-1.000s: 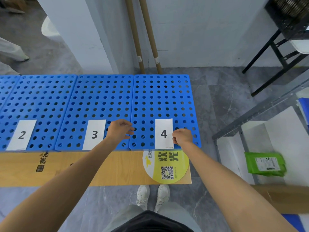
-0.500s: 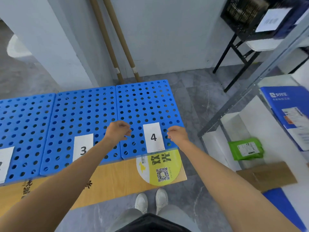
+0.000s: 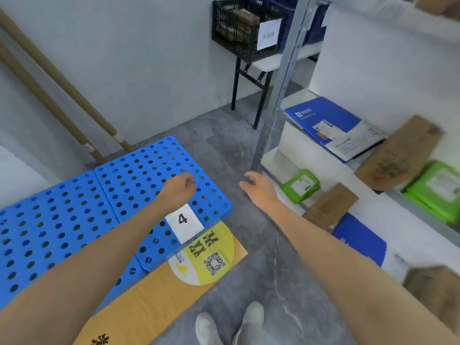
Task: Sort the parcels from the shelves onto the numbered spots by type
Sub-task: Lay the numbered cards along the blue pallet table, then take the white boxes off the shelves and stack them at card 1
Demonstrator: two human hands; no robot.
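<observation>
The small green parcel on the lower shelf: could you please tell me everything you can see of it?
The small green parcel is a bright green bag, seemingly soft plastic, with a white printed label on top. It lies flat on the white lower shelf, near the grey upright. The right hand is open beside it, not touching.

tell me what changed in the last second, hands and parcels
The right hand left the edge of the 4 label and swung right, now open over the floor, reaching toward the green parcel on the low shelf. The left hand moved up past the label, fingers curled, holding nothing. The view turned right to the shelves. Nothing was picked up; label and blue panel stayed put.
</observation>
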